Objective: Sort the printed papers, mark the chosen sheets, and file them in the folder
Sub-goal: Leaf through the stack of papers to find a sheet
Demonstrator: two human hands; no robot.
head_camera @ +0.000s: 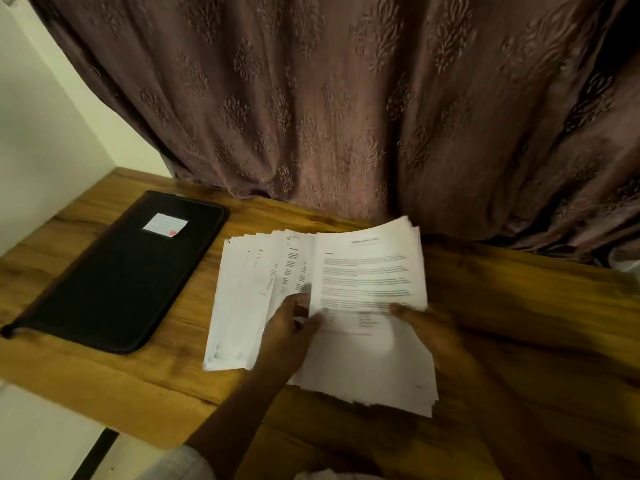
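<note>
Fingers [300,302] pinch the fanned papers [367,271] over the counter [138,393]: left hand [289,332] mid-stack, right hand [431,332] at the right edge.

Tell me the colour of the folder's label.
White rectangular label with a reddish spot, on the flat black folder; head view.

One wide-angle head-worn view looks forward and steeply down over the wooden bench [104,393] from its near side. It is close in and centred on the printed papers [363,271]. The left hand [287,334] and right hand [433,334] enter from the bottom edge. A patterned curtain [346,98] fills the upper half.
</note>
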